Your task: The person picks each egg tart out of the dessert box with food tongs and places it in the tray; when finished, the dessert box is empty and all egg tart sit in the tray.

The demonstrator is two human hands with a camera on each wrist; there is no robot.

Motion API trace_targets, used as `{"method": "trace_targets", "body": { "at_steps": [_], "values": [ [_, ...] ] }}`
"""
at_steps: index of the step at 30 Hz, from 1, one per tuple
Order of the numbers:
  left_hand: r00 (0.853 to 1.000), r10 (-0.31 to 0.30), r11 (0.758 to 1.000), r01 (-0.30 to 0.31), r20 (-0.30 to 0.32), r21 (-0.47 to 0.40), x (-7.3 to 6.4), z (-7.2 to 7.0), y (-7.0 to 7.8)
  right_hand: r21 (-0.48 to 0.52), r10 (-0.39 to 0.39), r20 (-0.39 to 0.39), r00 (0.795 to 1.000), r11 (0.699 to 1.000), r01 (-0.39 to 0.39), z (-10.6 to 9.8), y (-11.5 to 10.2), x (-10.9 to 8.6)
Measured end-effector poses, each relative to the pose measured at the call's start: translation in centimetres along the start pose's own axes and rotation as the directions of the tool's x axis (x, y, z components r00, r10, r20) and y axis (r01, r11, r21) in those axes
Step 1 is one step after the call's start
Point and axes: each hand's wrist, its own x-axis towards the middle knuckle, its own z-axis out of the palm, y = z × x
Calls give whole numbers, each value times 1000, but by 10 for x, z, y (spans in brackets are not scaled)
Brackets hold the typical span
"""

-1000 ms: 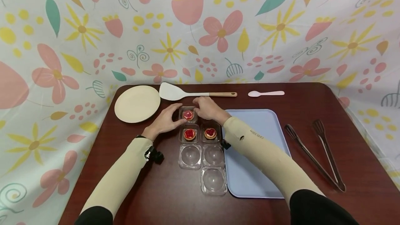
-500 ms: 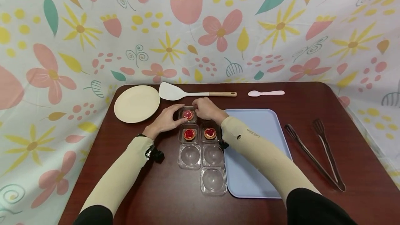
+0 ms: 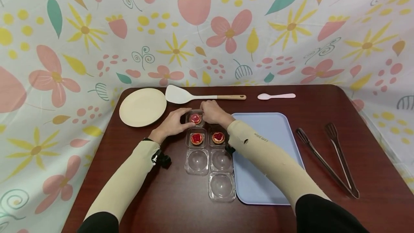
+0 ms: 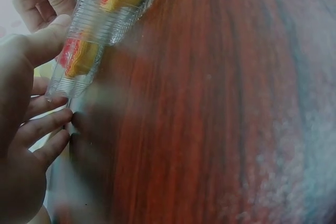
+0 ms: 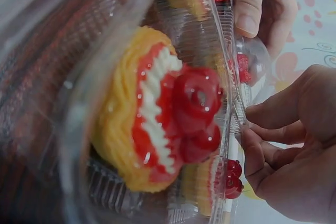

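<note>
My left hand (image 3: 173,123) holds the left side of a small clear plastic container (image 3: 190,118) with a red-topped tart (image 3: 195,119) inside. In the left wrist view, its thumb lies along the near wall and its other fingers spread behind. In the right wrist view, a domed lid (image 5: 261,59) covers this tart. My right hand (image 5: 307,145) pinches the container's edge between thumb and index finger. Nearer me, two containers hold a tart (image 3: 196,138) on the left and a cherry-topped tart (image 5: 157,114) on the right, their lids (image 3: 197,161) folded open toward me.
A blue tray (image 3: 262,121) lies right of the containers, partly under my right forearm. Metal tongs (image 3: 336,172) lie beyond it. Along the back are a cream plate (image 3: 143,107), a white spatula (image 3: 179,94) and a pink spoon (image 3: 276,96). Another lid (image 3: 221,186) sits nearest me.
</note>
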Motion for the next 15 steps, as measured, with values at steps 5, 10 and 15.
{"method": "trace_targets", "body": {
  "at_steps": [5, 10, 15],
  "values": [
    [1000, 11, 1000, -11, -1, -1, 0, 0, 1, 48, 25, 18, 1000, 999, -26, -2, 0, -2],
    [1000, 16, 1000, -16, 5, 17, 1, -1, 4, 107, 44, 54, 998, 993, -49, -4, -1, 0],
    [1000, 12, 999, -12, 20, 31, 1, -4, 6, 125, 39, 87, 995, 991, -49, -7, -3, 2]
  ]
}}
